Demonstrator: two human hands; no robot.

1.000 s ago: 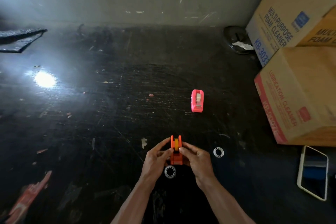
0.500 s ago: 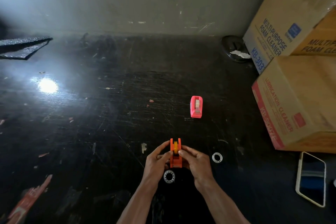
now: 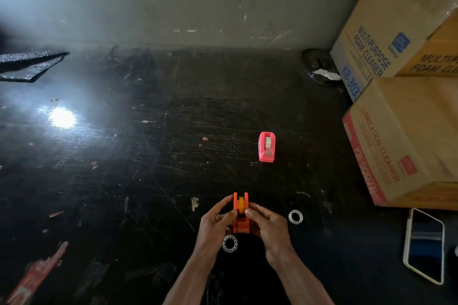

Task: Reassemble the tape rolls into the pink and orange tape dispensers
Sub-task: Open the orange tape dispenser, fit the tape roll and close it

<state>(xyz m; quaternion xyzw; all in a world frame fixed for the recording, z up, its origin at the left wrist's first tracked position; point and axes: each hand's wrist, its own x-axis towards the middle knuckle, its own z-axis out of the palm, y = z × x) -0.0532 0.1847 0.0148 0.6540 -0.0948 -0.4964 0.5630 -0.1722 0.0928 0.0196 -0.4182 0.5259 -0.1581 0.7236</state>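
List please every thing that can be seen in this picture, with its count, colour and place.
orange dispenser: 1, orange with a yellowish roll in it, near centre, held between both hands
pink dispenser: 1, pink with a pale roll in it, on the floor beyond the hands
rings: 2, white; one under the hands, the other to their right
boxes: 3, brown cardboard, stacked at right
phone: 1, white edge and dark screen, on the floor at lower right
disc: 1, black, by the wall beside the boxes
mat: 1, black, far left
wrapper: 1, red, lower left
left hand: 1, on the dispenser's left side
right hand: 1, on its right side
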